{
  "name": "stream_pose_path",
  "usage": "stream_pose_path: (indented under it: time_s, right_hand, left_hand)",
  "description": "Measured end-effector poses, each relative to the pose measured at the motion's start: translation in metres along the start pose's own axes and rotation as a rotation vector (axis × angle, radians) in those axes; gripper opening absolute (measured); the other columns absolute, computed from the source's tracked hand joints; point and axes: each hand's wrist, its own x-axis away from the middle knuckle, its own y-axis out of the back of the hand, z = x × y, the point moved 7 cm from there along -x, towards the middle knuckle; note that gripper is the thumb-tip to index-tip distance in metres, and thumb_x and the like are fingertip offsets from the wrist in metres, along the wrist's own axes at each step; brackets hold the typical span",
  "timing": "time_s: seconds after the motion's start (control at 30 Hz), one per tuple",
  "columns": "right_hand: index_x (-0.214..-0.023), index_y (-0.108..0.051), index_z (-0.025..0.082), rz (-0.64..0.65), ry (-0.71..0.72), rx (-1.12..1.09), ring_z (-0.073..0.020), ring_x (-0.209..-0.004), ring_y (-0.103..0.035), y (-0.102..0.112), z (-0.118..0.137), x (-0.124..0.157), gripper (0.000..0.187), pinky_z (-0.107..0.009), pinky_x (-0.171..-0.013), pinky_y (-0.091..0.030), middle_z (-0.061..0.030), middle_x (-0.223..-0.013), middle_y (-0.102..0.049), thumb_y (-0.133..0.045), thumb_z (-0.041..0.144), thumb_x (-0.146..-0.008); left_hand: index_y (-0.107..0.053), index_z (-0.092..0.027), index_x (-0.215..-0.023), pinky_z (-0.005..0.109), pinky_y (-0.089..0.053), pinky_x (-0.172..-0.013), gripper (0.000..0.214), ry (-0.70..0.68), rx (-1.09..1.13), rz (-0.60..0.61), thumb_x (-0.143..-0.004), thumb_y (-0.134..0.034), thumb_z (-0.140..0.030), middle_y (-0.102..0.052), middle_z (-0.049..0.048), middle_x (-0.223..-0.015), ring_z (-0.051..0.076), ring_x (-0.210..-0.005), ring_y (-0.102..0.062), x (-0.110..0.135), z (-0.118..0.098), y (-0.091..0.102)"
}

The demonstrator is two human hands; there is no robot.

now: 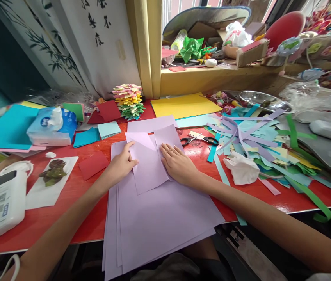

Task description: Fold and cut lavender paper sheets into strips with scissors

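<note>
A stack of large light purple sheets point(165, 230) lies before me, its lower end hanging over the table edge. On top are two smaller purple pieces, a left paper piece point(146, 166) and a right paper piece point(168, 136), side by side and partly overlapping. My left hand point(121, 166) rests at the left piece's left edge, thumb and index finger apart on the paper; its other fingers are hidden. My right hand point(178, 164) lies flat on the right piece, fingers stretched out. Black-handled scissors point(200, 137) lie just beyond my right hand.
To the right spreads a heap of coloured paper strips point(259, 140) with a crumpled tissue point(241, 168). A tissue pack point(52, 127), blue paper squares point(86, 137) and a white device point(3, 207) are left. A folded-paper stack point(128, 101) and yellow sheet point(185, 104) stand behind.
</note>
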Motion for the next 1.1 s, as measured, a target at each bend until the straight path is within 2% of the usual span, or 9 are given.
stream_pose_path:
  time_s: [0.17, 0.37, 0.7, 0.97, 1.1]
  right_hand:
    - [-0.138, -0.030, 0.004, 0.021, -0.011, -0.066, -0.0210, -0.134, -0.022, -0.001, -0.003, 0.000, 0.057, -0.039, -0.111, -0.018, -0.0133, -0.144, -0.028, -0.018, 0.037, -0.094]
    - [-0.138, -0.030, 0.003, 0.022, 0.031, -0.013, -0.0219, -0.134, -0.023, -0.002, 0.002, 0.002, 0.053, -0.040, -0.111, -0.018, -0.0132, -0.144, -0.028, -0.014, 0.030, -0.094]
    - [-0.137, -0.031, 0.002, 0.017, 0.037, 0.016, -0.0226, -0.134, -0.023, -0.001, 0.004, 0.002, 0.053, -0.040, -0.110, -0.019, -0.0143, -0.144, -0.028, -0.013, 0.028, -0.094]
    - [-0.134, -0.037, 0.002, 0.014, 0.065, -0.018, -0.0224, -0.132, -0.028, 0.010, 0.006, 0.006, 0.052, -0.039, -0.111, -0.018, -0.0147, -0.140, -0.036, -0.019, 0.029, -0.094]
    - [-0.138, -0.029, 0.002, 0.069, 0.046, -0.034, -0.0235, -0.134, -0.023, 0.006, 0.008, 0.013, 0.056, -0.040, -0.110, -0.022, -0.0141, -0.144, -0.028, -0.019, 0.034, -0.094]
  left_hand:
    - [-0.026, -0.026, -0.134, 0.027, -0.036, -0.065, 0.057, -0.001, 0.085, -0.075, -0.080, -0.044, -0.036, -0.053, -0.0027, -0.072, 0.017, -0.072, -0.052, 0.002, 0.003, 0.005]
    - [-0.025, -0.025, -0.134, 0.026, -0.034, -0.059, 0.063, -0.006, 0.105, 0.008, -0.078, -0.049, -0.037, -0.048, -0.0046, -0.066, 0.015, -0.062, -0.048, 0.013, 0.001, -0.002]
    - [-0.030, -0.028, -0.130, 0.025, -0.034, -0.058, 0.054, -0.008, 0.105, -0.012, -0.080, -0.046, -0.035, -0.046, -0.0049, -0.065, 0.014, -0.061, -0.046, 0.023, 0.001, -0.006]
    - [-0.031, -0.027, -0.130, 0.026, -0.037, -0.066, 0.050, -0.014, 0.150, -0.119, -0.082, -0.042, -0.036, -0.048, -0.0032, -0.072, 0.014, -0.068, -0.049, 0.026, 0.004, 0.000]
    - [-0.031, -0.025, -0.130, 0.026, -0.037, -0.063, 0.052, -0.018, 0.115, -0.114, -0.081, -0.044, -0.037, -0.045, -0.0032, -0.071, 0.015, -0.066, -0.048, 0.025, 0.002, 0.000]
